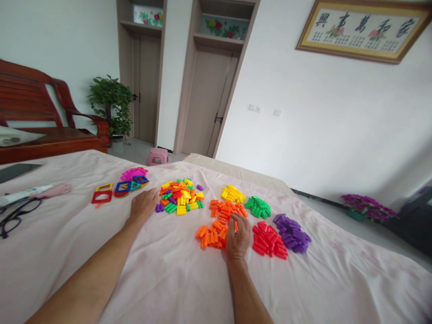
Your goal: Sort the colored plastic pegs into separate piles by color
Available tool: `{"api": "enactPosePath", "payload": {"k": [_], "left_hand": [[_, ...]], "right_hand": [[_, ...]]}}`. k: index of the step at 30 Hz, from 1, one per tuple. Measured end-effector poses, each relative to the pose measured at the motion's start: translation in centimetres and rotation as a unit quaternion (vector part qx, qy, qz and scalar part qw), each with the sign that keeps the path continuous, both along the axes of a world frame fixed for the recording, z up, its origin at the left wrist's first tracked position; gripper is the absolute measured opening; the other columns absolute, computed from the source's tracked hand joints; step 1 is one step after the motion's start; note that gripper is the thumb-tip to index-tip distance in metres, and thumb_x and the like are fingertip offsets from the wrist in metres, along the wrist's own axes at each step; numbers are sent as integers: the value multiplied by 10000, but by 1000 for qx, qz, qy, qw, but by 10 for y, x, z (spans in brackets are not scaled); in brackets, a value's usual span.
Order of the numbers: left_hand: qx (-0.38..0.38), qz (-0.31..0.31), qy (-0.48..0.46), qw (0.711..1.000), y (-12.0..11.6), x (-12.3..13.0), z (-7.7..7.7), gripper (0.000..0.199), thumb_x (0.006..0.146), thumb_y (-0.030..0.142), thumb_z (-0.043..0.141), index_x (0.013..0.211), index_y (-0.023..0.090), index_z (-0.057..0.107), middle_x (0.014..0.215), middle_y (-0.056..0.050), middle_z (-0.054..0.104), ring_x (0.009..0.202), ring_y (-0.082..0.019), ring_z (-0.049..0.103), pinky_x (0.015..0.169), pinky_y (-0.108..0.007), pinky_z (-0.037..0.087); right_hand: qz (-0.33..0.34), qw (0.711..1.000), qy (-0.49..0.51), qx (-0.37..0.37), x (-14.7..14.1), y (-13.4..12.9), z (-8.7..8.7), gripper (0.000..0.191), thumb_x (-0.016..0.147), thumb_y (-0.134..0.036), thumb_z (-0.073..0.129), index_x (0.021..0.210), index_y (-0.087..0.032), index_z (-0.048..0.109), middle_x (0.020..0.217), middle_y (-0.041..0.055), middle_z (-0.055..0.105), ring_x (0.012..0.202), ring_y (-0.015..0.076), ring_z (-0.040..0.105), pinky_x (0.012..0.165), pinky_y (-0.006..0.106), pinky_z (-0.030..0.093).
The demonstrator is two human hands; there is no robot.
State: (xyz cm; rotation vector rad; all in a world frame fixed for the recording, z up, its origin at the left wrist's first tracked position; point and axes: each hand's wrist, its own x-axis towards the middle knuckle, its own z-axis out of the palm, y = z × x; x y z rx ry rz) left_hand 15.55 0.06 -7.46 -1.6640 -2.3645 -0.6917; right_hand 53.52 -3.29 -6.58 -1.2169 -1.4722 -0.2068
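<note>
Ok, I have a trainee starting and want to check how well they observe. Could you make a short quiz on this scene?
1. True or false: the purple pile lies to the right of the red pile in the picture.

2. Multiple choice: which colour is the right hand over?
A) green
B) orange
C) yellow

3. Choose the missing word, single or mixed: the left hand is beside a heap of ____ colours.

Key:
1. True
2. B, the orange pieces
3. Mixed
</note>
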Motion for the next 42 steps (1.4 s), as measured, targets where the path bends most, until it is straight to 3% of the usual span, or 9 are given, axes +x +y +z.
{"api": "enactPosePath", "payload": {"k": [21, 30, 34, 37, 42], "left_hand": [[-11, 9, 17, 1000, -2, 2, 3, 522, 1008, 427, 249, 1338, 195, 581, 1184, -124, 702, 1140, -252, 620, 948, -354, 424], [-5, 9, 11, 1000, -2, 3, 3, 527, 997, 435, 285, 1363, 177, 561, 1211, -147, 685, 1143, -285, 612, 952, -394, 418], [-4, 16, 5, 1000, -1, 2, 4, 536, 999, 450, 281, 1390, 182, 531, 1216, -142, 680, 1145, -277, 614, 968, -388, 409], [-6, 8, -5, 1000, 0, 2, 5, 558, 999, 483, 275, 1421, 195, 497, 1175, -141, 692, 1124, -282, 623, 957, -402, 415], [2, 5, -29, 1000, 1, 3, 5, 602, 997, 509, 265, 1453, 171, 467, 1183, -151, 694, 1155, -294, 607, 997, -430, 397]], "right_hand": [[13, 1000, 22, -13, 0, 3, -1, 279, 941, -329, 480, 975, -199, 725, 1062, 100, 682, 1021, 243, 601, 933, 402, 455], [-8, 994, -111, 15, -5, -9, 12, 210, 936, -260, 528, 1013, -228, 720, 1052, 62, 709, 999, 238, 590, 894, 378, 412], [30, 976, -213, -30, -25, -28, 29, 205, 916, -224, 552, 1046, -247, 709, 1057, 48, 703, 979, 240, 570, 858, 377, 391], [82, 954, -270, -98, -54, -39, 39, 234, 917, -184, 540, 1087, -242, 690, 1057, 52, 693, 965, 235, 570, 822, 368, 392], [163, 893, -353, -228, -119, -28, 49, 212, 953, -209, 507, 1094, -221, 666, 1120, 67, 672, 995, 226, 584, 817, 342, 427]]}}
